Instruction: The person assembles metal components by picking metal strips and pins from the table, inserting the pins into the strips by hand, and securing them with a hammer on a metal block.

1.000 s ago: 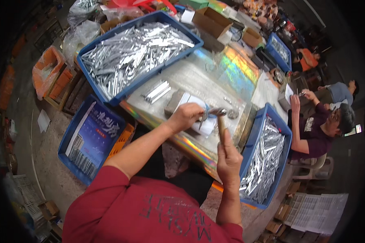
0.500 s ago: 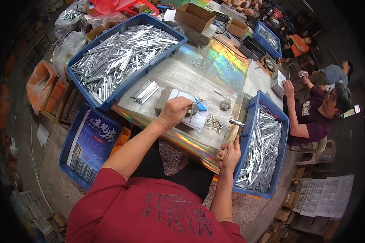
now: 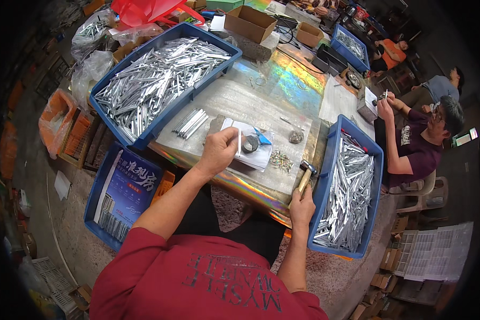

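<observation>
My left hand (image 3: 220, 150) pinches a thin silver metal strip (image 3: 239, 143) upright. The strip stands just left of a dark ring-shaped piece (image 3: 249, 143), which lies on white paper (image 3: 260, 158) over a grey block (image 3: 215, 127). A blue scrap (image 3: 263, 137) lies behind the ring. My right hand (image 3: 302, 207) is wrapped round the wooden handle of a hammer (image 3: 305, 180), its metal head pointing away from me beside the table edge. Between the hands lies a pile of small brass-coloured pins (image 3: 281, 161). A row of metal strips (image 3: 191, 123) rests to the left of the block.
Blue bins heaped with metal strips stand at the left (image 3: 192, 90) and right (image 3: 313, 240) of the table. A small round grey piece (image 3: 296, 137) sits behind the pins. A co-worker (image 3: 418, 144) sits to the right, and a lower blue bin (image 3: 87, 213) stands at left.
My left hand has shifted left and away from the dark ring, with the strip now plainly visible. The hammer has turned in my right hand, its head swinging toward me and up.
</observation>
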### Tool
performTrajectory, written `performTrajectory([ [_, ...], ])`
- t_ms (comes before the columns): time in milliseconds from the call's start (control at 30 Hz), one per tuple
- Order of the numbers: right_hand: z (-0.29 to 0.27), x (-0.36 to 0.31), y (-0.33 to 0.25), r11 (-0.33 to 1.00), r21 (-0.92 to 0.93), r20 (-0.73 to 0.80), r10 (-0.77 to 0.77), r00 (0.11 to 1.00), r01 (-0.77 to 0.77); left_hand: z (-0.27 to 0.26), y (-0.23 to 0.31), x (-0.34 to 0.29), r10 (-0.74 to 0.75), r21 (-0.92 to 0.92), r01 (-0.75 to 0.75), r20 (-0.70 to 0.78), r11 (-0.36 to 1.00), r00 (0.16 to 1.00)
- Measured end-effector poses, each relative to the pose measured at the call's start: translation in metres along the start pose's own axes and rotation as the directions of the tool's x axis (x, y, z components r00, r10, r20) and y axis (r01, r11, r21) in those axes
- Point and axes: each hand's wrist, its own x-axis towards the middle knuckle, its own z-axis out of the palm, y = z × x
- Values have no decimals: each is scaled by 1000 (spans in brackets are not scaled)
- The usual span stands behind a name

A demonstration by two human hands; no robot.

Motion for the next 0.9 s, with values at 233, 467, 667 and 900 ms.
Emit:
performTrajectory([
  [233, -15, -9, -26, 956, -262, -67, -158, 985, 135, 0, 6, -40, -63, -42, 67, 96, 997, 993],
  [467, -9, -30, -63, 886, 174, -50, -428, 903, 429, 4, 11, -66, -4, -52, 14, 197, 999, 980],
  [667, 3, -47, -87, 573, 313, -28, -792, 610, 758, 12, 17, -78, 61, -1, -65, 344, 998, 937],
  [900, 5, -49, -91, 614, 308, -217, -699, 682, 727, 12, 9, -81, 189, 31, -211, 332, 977, 924],
])
